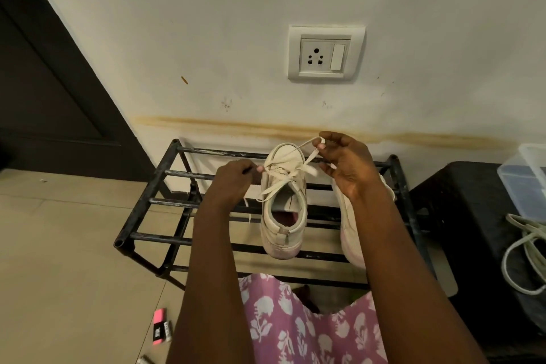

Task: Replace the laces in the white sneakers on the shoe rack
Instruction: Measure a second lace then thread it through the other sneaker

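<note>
Two pinches hold the lace (291, 175) taut, the left hand (236, 182) at one side and the right hand (345, 165) raised at the other, above the white sneaker (282, 224) standing on the top bars of the black shoe rack (159, 237), seemingly to even the lacing.

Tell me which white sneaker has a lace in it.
The left sneaker, opening facing up: its lace crosses the eyelets, and the left hand and right hand each pinch it. The sneaker behind the right forearm shows no lace.
</note>
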Demonstrator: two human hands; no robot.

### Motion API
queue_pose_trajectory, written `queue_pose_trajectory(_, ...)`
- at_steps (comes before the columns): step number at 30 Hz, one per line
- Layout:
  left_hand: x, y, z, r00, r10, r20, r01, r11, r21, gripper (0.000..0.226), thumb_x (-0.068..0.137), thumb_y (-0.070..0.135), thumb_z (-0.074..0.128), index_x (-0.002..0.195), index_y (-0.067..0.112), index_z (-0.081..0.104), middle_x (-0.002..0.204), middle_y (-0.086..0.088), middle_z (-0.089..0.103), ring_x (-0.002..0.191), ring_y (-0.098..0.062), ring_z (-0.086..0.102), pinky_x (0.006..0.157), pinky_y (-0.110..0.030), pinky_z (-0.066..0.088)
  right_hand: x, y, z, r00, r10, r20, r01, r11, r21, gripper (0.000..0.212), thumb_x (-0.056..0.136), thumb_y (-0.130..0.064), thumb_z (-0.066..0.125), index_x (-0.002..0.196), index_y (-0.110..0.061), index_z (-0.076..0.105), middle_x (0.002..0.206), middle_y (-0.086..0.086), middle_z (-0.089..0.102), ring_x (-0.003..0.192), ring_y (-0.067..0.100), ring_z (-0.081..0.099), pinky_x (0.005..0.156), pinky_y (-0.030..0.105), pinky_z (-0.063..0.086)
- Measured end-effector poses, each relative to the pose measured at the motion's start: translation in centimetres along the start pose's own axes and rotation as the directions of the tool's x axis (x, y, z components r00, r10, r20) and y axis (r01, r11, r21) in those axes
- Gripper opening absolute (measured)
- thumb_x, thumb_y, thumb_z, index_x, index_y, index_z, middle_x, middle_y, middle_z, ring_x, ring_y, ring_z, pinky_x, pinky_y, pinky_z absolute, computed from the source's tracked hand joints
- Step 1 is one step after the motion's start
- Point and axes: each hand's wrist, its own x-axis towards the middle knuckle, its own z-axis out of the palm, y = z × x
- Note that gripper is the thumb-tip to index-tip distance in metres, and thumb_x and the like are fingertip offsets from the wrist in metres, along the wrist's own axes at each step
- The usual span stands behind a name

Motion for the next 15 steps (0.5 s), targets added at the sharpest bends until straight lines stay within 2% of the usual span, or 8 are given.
queue_pose_trajectory(2, -0.1, 0.1, -0.1, 1.000, -0.016, -0.019, 0.013, 0.987, -0.161, 0.030, 0.097, 0.034, 0.046, 0.088, 0.012, 0.063, 0.085, -0.005, 0.061, 0.081, -0.020, 0.052, 0.067, -0.028, 0.038, -0.2, -0.5, -0.5, 0.999, -0.030, -0.016, 0.031, 0.999, 0.017, 0.025, 0.084, 0.008, 0.058, 0.089, -0.016, 0.063, 0.078, -0.005, 0.070, 0.080, 0.010, 0.063, 0.066, 0.023, 0.044)
queue_pose_trajectory(4, -0.2, 0.5, 0.0, 0.999, -0.050, -0.016, 0.039, 0.908, -0.417, 0.030, 0.097, 0.037, 0.046, 0.080, 0.016, 0.060, 0.077, -0.001, 0.058, 0.078, -0.019, 0.052, 0.075, -0.032, 0.041, -0.3, -0.8, -0.8, 0.998, -0.054, -0.041, 0.054, 0.998, 0.012, 0.024, 0.083, 0.011, 0.058, 0.083, -0.013, 0.064, 0.070, -0.004, 0.069, 0.071, 0.008, 0.063, 0.057, 0.018, 0.045)
queue_pose_trajectory(7, -0.3, 1.6, 0.2, 0.997, -0.072, -0.014, 0.044, 0.733, -0.679, 0.033, 0.097, 0.038, 0.045, 0.082, 0.016, 0.064, 0.082, -0.001, 0.064, 0.083, -0.016, 0.058, 0.084, -0.035, 0.046, -0.4, -0.9, -1.3, 0.986, -0.114, -0.120, 0.088, 0.975, -0.203, 0.025, 0.081, 0.011, 0.061, 0.073, -0.013, 0.064, 0.067, 0.002, 0.063, 0.056, 0.006, 0.059, 0.050, 0.015, 0.042)
queue_pose_trajectory(9, -0.3, 2.3, 0.3, 0.998, -0.067, -0.007, 0.037, 0.626, -0.779, 0.035, 0.098, 0.035, 0.042, 0.082, 0.015, 0.066, 0.088, -0.002, 0.070, 0.088, -0.017, 0.064, 0.087, -0.033, 0.049, -0.5, -0.8, -1.6, 0.969, -0.192, -0.153, 0.124, 0.921, -0.369, 0.027, 0.081, 0.005, 0.064, 0.067, -0.018, 0.065, 0.065, -0.002, 0.060, 0.058, 0.006, 0.054, 0.056, 0.018, 0.039)
queue_pose_trajectory(10, -0.3, 2.7, 0.4, 0.998, -0.063, 0.001, 0.038, 0.586, -0.809, 0.037, 0.099, 0.034, 0.040, 0.080, 0.015, 0.065, 0.089, -0.002, 0.072, 0.089, -0.018, 0.065, 0.087, -0.033, 0.050, -0.7, -0.9, -1.6, 0.965, -0.215, -0.150, 0.140, 0.906, -0.399, 0.027, 0.081, 0.003, 0.065, 0.066, -0.020, 0.065, 0.065, -0.004, 0.060, 0.061, 0.006, 0.052, 0.061, 0.020, 0.039)
queue_pose_trajectory(13, -0.1, 3.2, 0.8, 0.997, -0.065, 0.040, 0.066, 0.473, -0.879, 0.035, 0.100, 0.035, 0.038, 0.078, 0.014, 0.056, 0.090, -0.005, 0.073, 0.093, -0.023, 0.067, 0.091, -0.040, 0.049, -1.2, -1.5, -1.3, 0.970, -0.226, -0.095, 0.173, 0.907, -0.383, 0.022, 0.084, -0.002, 0.065, 0.071, -0.021, 0.066, 0.075, -0.004, 0.063, 0.073, 0.004, 0.055, 0.069, 0.020, 0.041)
queue_pose_trajectory(15, 0.2, 3.3, 0.9, 0.996, -0.072, 0.057, 0.081, 0.391, -0.917, 0.031, 0.100, 0.034, 0.038, 0.081, 0.015, 0.053, 0.086, -0.004, 0.074, 0.090, -0.020, 0.069, 0.091, -0.039, 0.048, -1.6, -1.9, -1.0, 0.981, -0.193, -0.026, 0.176, 0.936, -0.305, 0.020, 0.088, -0.001, 0.059, 0.076, -0.017, 0.063, 0.086, 0.002, 0.067, 0.080, 0.005, 0.059, 0.071, 0.020, 0.045)
